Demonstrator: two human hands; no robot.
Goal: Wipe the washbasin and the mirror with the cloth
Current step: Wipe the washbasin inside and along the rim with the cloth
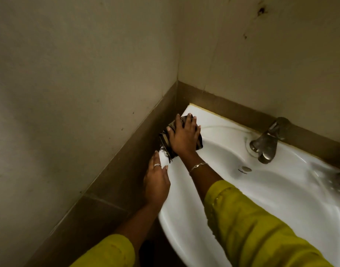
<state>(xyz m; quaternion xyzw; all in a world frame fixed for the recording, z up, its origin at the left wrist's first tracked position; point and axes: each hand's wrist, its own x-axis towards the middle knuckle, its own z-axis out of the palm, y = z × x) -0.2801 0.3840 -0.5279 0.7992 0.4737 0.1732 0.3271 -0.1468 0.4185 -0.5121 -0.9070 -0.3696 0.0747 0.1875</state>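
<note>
The white washbasin [280,189] sits in a wall corner. A dark striped cloth [166,140] lies on the basin's left rim near the back corner. My right hand [184,134] presses flat on the cloth, fingers spread and straight. My left hand [156,180] rests with straight fingers on the basin's left edge, just in front of the cloth, and holds nothing. No mirror is in view.
A metal tap [266,140] stands at the back of the basin, with the overflow hole [246,169] below it. Brown tile skirting [126,160] and beige walls close in on the left and behind. A blurred grey object [338,180] lies on the right rim.
</note>
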